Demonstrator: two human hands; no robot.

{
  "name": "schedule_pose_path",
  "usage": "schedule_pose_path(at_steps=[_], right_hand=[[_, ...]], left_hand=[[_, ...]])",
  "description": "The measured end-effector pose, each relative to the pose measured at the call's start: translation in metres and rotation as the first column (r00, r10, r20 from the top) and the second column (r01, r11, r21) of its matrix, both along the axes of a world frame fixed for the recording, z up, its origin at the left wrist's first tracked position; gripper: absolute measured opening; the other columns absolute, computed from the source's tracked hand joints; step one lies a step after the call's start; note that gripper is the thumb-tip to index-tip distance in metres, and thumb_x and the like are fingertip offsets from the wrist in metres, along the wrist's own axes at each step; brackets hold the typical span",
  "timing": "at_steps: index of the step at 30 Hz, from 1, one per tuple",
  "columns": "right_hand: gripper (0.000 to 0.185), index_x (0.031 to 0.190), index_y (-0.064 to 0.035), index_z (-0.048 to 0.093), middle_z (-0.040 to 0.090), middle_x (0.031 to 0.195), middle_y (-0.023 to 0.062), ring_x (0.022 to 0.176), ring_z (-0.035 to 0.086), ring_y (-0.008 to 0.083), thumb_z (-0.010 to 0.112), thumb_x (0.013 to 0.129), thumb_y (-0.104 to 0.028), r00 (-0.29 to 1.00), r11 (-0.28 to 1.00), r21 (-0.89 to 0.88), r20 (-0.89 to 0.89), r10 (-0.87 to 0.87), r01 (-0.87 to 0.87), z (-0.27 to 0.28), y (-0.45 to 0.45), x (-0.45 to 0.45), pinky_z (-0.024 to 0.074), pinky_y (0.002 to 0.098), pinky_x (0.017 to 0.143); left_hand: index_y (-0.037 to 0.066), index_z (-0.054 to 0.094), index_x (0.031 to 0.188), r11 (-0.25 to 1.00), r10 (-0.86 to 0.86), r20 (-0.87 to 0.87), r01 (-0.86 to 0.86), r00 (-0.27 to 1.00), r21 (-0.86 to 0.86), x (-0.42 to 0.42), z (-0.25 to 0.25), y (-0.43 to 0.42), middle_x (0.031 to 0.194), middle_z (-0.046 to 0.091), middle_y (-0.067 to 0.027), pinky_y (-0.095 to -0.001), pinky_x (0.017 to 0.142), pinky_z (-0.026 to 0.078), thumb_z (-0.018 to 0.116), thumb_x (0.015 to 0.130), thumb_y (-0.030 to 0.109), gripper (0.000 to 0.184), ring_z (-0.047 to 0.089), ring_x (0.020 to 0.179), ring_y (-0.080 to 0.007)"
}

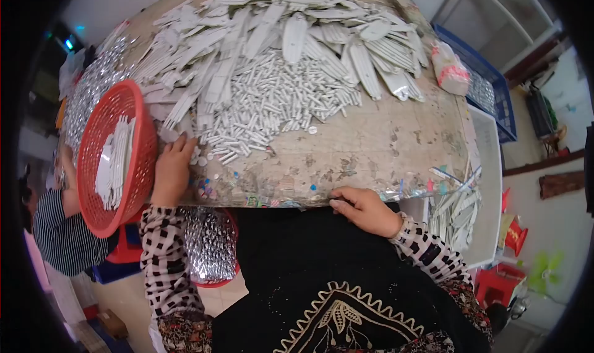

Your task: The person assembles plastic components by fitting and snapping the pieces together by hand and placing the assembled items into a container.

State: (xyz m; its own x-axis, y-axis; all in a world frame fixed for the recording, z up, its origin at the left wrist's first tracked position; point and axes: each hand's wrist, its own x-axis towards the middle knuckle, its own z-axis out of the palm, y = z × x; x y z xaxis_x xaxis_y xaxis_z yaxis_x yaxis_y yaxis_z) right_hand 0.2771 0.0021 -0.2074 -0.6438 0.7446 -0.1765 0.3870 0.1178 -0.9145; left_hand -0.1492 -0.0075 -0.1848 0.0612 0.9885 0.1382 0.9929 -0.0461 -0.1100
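Note:
My left hand (172,172) rests at the table's left front edge, beside a red plastic basket (148,167). Its fingers stretch forward to a few small white discs (197,155), and nothing shows in its grasp. At the front edge, right of the middle, my right hand (366,209) has its fingers curled and the thumb close to the index finger; whatever lies between them is too small to make out. A pile of short white tubes (284,90) covers the table's middle, behind both hands. Flat white ribbed plastic pieces (294,37) are heaped farther back.
White strips (114,161) lie in the red basket. Silvery pieces (93,87) cover the table's far left; more fill a tub (211,245) below. A white bin (489,192) with strips and a blue crate (504,99) stand right. Another person's striped sleeve (65,223) is at left.

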Motion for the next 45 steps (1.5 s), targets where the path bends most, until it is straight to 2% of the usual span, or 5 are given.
schedule_pose_path(at_steps=[6, 17, 23, 31, 45], right_hand=[[0.023, 0.110, -0.0050, 0.061, 0.064, 0.082, -0.0013, 0.063, 0.052, 0.0033, 0.057, 0.098, -0.024, 0.997, 0.917, -0.397, -0.036, -0.067, 0.047, 0.027, 0.026, 0.013, 0.0440, 0.0176, 0.057], [0.037, 0.115, -0.0001, 0.057, 0.061, 0.106, 0.0208, 0.094, 0.060, 0.0373, 0.062, 0.084, -0.020, 0.585, 0.337, 0.911, 0.142, -0.799, 0.239, 0.000, 0.189, 0.045, 0.0490, 0.0424, 0.080], [0.029, 0.108, -0.0034, 0.057, 0.059, 0.103, 0.0207, 0.094, 0.059, 0.0387, 0.061, 0.084, -0.017, 0.629, 0.445, 0.871, 0.230, -0.742, 0.207, -0.017, 0.200, 0.068, 0.0486, 0.0462, 0.080], [0.035, 0.117, -0.0034, 0.056, 0.059, 0.106, 0.0193, 0.098, 0.055, 0.0377, 0.060, 0.085, -0.017, 0.694, 0.411, 0.904, 0.224, -0.684, 0.114, -0.012, 0.162, 0.085, 0.0462, 0.0451, 0.084], [0.038, 0.122, -0.0098, 0.060, 0.060, 0.100, 0.0190, 0.094, 0.054, 0.0359, 0.061, 0.088, -0.026, 0.683, 0.376, 0.927, 0.274, -0.677, 0.001, 0.017, 0.135, 0.076, 0.0434, 0.0456, 0.081]], left_hand=[[0.000, 0.051, 0.124, 0.989, -0.132, 0.063, 0.127, 0.989, 0.078, -0.005, 0.010, -0.014, 0.132, 0.051, -0.0197, -0.0435, 0.101, 0.042, 0.050, 0.076, -0.009, 0.049, 0.050, 0.118, -0.0386], [-0.005, 0.036, 0.140, 0.898, -0.297, 0.345, 0.138, 0.890, 0.417, 0.079, 0.032, -0.056, 0.134, 0.044, -0.0248, -0.0450, 0.107, 0.033, 0.055, 0.075, -0.007, 0.067, 0.043, 0.125, -0.0416], [-0.005, 0.034, 0.143, 1.000, -0.019, 0.999, -0.013, 0.039, 0.020, 0.110, 0.016, -0.055, 0.112, 0.055, -0.0092, -0.0281, 0.091, 0.040, 0.053, 0.095, 0.012, 0.054, 0.053, 0.099, -0.0189], [-0.003, 0.055, 0.119, 0.932, 0.324, 0.827, 0.308, -0.460, -0.194, 0.154, 0.006, -0.033, 0.109, 0.064, -0.0109, -0.0243, 0.075, 0.048, 0.046, 0.100, 0.030, 0.039, 0.059, 0.084, -0.0117], [-0.005, 0.047, 0.128, 0.884, 0.417, 0.791, 0.402, -0.449, -0.237, 0.148, -0.001, -0.052, 0.120, 0.060, -0.0194, -0.0301, 0.083, 0.050, 0.047, 0.100, 0.028, 0.044, 0.062, 0.094, -0.0187]])
